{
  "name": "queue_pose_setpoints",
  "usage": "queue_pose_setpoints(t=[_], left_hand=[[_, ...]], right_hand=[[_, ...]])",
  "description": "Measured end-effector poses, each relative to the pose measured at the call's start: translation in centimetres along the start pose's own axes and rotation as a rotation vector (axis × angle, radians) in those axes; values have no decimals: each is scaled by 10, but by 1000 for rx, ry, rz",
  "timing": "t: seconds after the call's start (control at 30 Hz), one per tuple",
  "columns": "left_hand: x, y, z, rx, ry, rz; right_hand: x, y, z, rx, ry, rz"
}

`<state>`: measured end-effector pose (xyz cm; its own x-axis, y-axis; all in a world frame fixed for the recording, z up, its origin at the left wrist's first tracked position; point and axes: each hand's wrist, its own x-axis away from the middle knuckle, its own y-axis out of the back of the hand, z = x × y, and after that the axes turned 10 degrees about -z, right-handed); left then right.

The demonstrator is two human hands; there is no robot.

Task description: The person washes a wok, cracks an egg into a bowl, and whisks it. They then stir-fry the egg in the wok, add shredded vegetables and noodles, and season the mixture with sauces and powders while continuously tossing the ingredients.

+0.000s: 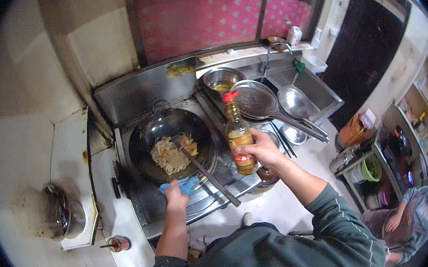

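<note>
My right hand (263, 148) grips a glass bottle (242, 146) with a red cap and a yellow and red label. It is held upright, to the right of a black wok (144, 137) on the stove. My left hand (176, 195) is closed on a blue cloth (190, 185) at the wok's near rim; whatever lies under the cloth is hidden. Pale noodles (169, 155) with orange and yellow bits lie in the wok. A long-handled cooking utensil (210, 175) leans in it, its head in the noodles and its handle reaching past the stove's front edge.
Right of the stove are a steel bowl of yellowish liquid (224, 85), a strainer (254, 98), a ladle (292, 100) and black chopsticks (283, 140). A sink (311, 92) lies beyond. An open jar (120, 243) stands at left. Another person (407, 218) is at lower right.
</note>
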<state>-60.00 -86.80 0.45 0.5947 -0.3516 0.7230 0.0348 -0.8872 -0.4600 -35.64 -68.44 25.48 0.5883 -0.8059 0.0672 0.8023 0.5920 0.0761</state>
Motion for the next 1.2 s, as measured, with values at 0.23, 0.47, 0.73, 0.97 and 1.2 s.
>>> queue_pose_setpoints(t=[0.23,0.47,0.73,0.97,1.2], left_hand=[[94,20,39,38,-57,-61],[167,22,114,-161,-47,-89],[199,-175,218,-866,-49,-11],[206,-369,315,-1347,-129,275],[212,-514,434,-1649,-180,521]], right_hand=[[54,186,20,-270,247,-92],[73,386,-25,-394,276,-347],[102,559,-117,-516,364,-797],[164,624,-243,-352,150,-1449],[228,673,-350,-360,-225,-2087]])
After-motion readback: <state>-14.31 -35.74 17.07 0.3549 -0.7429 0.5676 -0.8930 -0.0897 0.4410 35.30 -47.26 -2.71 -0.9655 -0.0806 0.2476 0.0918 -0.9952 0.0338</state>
